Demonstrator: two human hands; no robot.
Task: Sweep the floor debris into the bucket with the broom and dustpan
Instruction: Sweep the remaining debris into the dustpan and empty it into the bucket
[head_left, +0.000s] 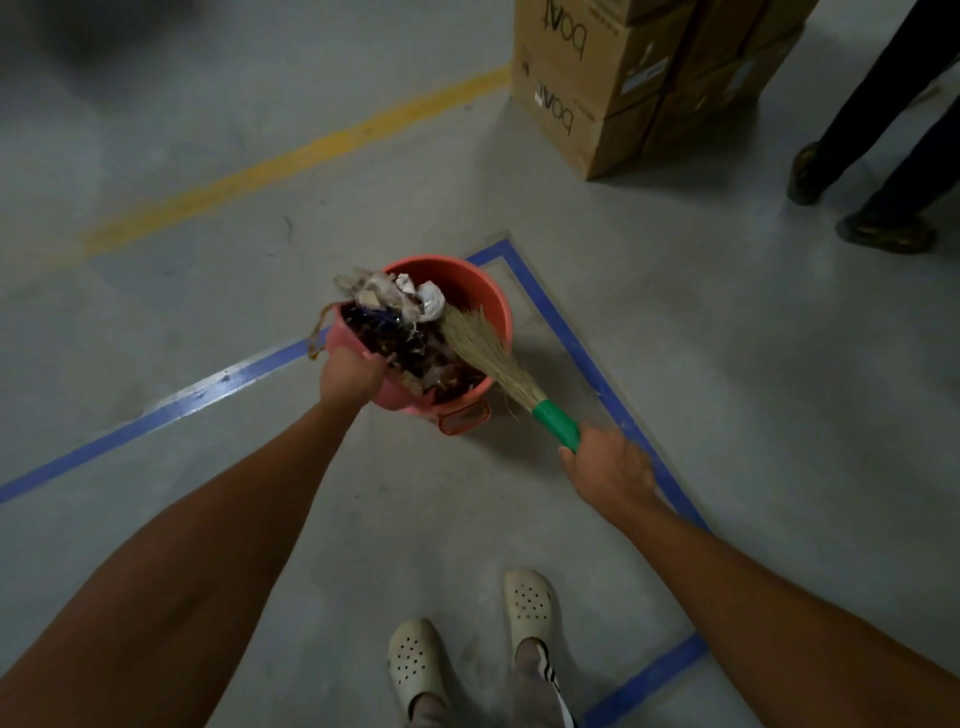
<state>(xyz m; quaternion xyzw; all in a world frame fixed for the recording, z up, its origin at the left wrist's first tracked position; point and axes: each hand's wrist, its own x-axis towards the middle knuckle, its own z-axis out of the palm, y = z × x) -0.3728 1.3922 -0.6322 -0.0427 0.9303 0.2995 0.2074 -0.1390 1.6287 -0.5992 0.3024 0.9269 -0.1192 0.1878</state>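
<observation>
While the left hand (353, 376) clamps its fingers on the edge of the pink dustpan (400, 397), heaped with debris (410, 322) above the red bucket (483, 296) on the floor, the right hand (608, 467) has its fingers wrapped around the broom (483, 343) at the green handle, with the bristles lying across the load.

The bucket (488, 296) was coral red, and the dustpan (400, 397) over it a paler pink. The debris (415, 332) was dark brown, with white crumpled paper. The broom (483, 343) had straw-yellow bristles and a bright green sleeve. Around the bucket the grey floor (727, 364) carried blue tape lines (156, 415); beyond it ran a yellow stripe (291, 161). Behind the bucket stood brown cardboard boxes (597, 78) with dark lettering. Cream clogs (415, 660) nearer than the bucket were dotted with holes.
</observation>
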